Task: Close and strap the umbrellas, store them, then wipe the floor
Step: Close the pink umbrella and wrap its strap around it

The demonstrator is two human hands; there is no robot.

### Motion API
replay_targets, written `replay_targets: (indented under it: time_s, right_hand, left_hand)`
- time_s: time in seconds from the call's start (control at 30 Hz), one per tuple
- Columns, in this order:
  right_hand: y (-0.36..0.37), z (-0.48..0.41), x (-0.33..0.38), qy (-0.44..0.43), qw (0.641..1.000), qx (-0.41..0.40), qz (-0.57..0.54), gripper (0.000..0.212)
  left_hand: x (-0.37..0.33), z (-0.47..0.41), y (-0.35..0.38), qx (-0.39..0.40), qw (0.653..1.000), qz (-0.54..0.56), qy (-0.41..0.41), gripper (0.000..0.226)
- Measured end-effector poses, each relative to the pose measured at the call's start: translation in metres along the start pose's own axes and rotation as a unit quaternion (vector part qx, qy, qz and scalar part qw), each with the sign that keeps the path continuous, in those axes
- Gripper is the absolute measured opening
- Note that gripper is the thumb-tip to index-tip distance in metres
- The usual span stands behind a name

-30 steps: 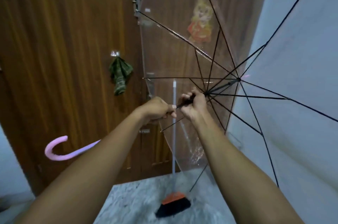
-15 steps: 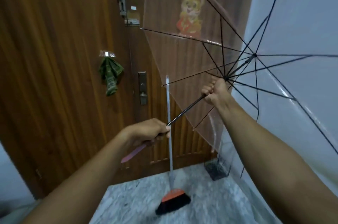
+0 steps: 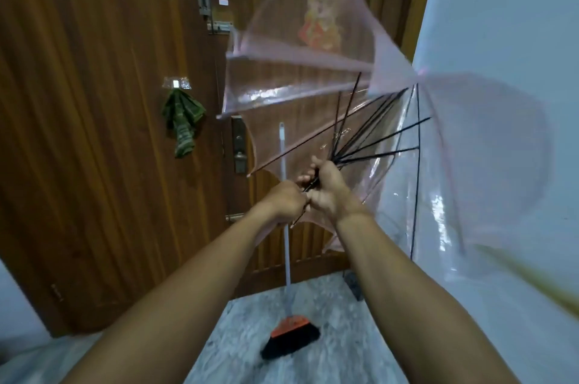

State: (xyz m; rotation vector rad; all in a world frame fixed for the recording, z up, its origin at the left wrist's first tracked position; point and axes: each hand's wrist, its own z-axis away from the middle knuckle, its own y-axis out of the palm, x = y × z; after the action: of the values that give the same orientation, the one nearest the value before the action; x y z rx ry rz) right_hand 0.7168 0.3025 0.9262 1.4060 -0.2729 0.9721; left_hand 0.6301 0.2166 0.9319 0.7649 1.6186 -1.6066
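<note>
- My left hand (image 3: 286,203) and right hand (image 3: 329,192) sit knuckle to knuckle in front of me, both fists clamped round the thin dark shaft (image 3: 310,185) of the clear pink umbrella (image 3: 294,83).
- The right hand is the higher one and grips right where the black ribs (image 3: 369,139) fan out. The left hand holds the shaft just below it.
- The canopy (image 3: 388,61) is half folded, bulging up and to the right of the hands. Much of it is blurred. A cartoon print (image 3: 321,25) shows on a panel above the hands.
- Just behind the left hand a broom (image 3: 291,336) stands upright, its orange-and-black head on the marbled floor (image 3: 338,314) below the hands.
- Up and left of the hands a green cloth (image 3: 181,120) hangs on the wooden door (image 3: 94,101). A lock plate (image 3: 239,148) sits between the cloth and the hands.
- A pale wall (image 3: 501,23) lies to the right of the hands.
</note>
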Motion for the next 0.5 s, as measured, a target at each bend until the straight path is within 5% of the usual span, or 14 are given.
replay_targets:
  time_s: [0.3, 0.5]
  right_hand:
    - [0.002, 0.012, 0.005, -0.004, 1.0, -0.019, -0.016, 0.045]
    - [0.007, 0.021, 0.028, 0.017, 0.998, 0.04, -0.052, 0.051]
  left_hand:
    - [0.004, 0.014, -0.015, 0.146, 0.985, 0.073, -0.055, 0.017]
    - [0.023, 0.048, -0.057, 0.355, 0.91, 0.161, -0.139, 0.033]
